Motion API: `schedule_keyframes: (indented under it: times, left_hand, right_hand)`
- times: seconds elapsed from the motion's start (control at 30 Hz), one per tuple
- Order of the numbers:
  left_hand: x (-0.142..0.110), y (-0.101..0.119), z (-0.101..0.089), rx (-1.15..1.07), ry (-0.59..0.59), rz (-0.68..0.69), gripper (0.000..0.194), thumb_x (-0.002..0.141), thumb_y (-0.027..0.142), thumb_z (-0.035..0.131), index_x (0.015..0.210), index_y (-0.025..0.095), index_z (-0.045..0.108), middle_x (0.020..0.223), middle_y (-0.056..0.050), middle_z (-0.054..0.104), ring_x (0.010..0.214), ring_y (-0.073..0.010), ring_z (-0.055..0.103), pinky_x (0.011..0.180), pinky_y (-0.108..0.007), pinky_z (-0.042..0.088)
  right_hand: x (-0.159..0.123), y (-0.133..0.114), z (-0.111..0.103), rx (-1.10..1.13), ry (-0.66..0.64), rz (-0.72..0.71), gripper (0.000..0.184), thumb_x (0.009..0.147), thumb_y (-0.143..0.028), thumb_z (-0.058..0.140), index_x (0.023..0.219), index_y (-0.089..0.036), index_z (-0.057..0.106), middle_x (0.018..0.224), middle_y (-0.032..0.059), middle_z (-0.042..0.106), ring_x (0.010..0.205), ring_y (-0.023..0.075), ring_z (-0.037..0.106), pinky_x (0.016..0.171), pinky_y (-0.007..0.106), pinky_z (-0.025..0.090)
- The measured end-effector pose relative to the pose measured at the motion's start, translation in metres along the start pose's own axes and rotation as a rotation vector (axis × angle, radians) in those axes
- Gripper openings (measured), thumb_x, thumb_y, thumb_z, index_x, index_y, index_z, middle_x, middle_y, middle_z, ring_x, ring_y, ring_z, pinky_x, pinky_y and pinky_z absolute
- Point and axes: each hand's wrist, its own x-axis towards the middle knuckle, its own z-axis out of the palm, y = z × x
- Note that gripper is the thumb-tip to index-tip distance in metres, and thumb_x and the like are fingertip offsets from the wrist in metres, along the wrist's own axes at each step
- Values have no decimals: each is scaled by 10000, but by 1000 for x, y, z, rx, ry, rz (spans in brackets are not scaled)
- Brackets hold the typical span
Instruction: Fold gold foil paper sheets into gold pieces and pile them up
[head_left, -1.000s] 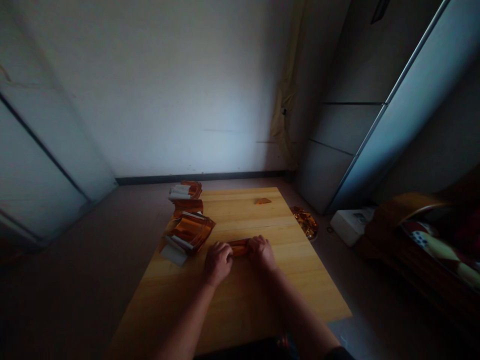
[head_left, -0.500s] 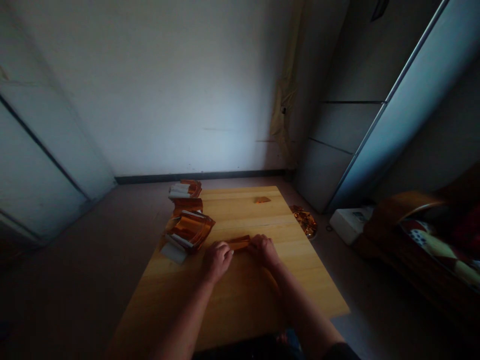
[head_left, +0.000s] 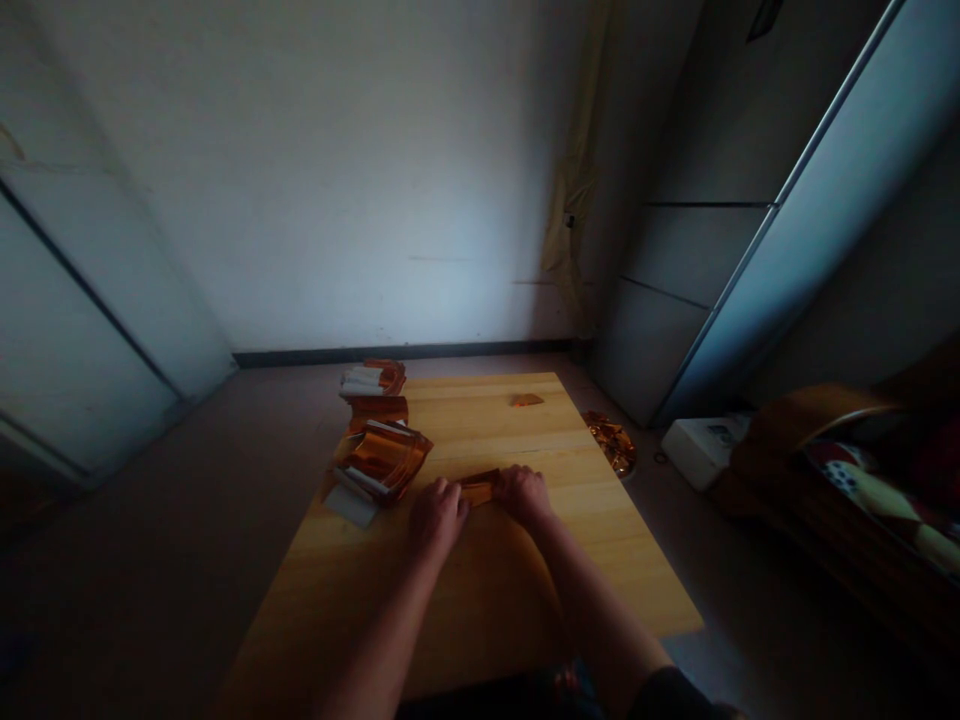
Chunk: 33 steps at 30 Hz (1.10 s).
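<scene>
Between my two hands, low over the wooden table, is a sheet of shiny copper-coloured foil paper. My left hand pinches its left end with closed fingers. At its right end my right hand grips it, fingers curled over. The sheet looks folded along its length; the fingers cover both ends. To the left of my left hand lies a stack of similar copper sheets with white edges showing. A small folded copper piece rests toward the far right of the table.
Another copper and white bundle sits at the far left table corner, with a curved copper sheet nearer. Beside the table's right edge is a container of crumpled copper pieces. A white box and a wooden-armed seat stand right.
My right hand has shifted slightly left, and my left hand slightly right. The fold of the copper sheet looks a little different between them. Both hands keep hold of it.
</scene>
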Motion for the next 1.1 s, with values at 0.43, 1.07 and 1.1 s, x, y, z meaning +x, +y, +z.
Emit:
schedule_keyframes:
  times: [0.43,1.07,1.1]
  left_hand:
    - [-3,8,-12,23,-6,-76,134,838,271,485,854,189,589,888,-79,584,846,-215,550,687,-304,375]
    - [1,7,-7,-80,-75,73,251,843,71,397,829,190,617,886,-68,631,878,-196,562,749,-292,383]
    - [1,6,-8,-104,-73,66,229,840,82,415,821,192,616,880,-64,632,871,-192,564,751,-289,385]
  right_hand:
    - [5,-11,-17,51,-154,107,250,820,-349,550,971,-202,684,985,121,682,916,248,634,721,309,439]
    - [-3,-23,-5,66,-59,78,224,896,-218,418,928,-189,638,934,99,663,834,189,635,667,260,424]
    - [-4,-24,-8,76,-70,86,196,877,-242,457,932,-193,638,939,95,662,844,193,631,674,263,425]
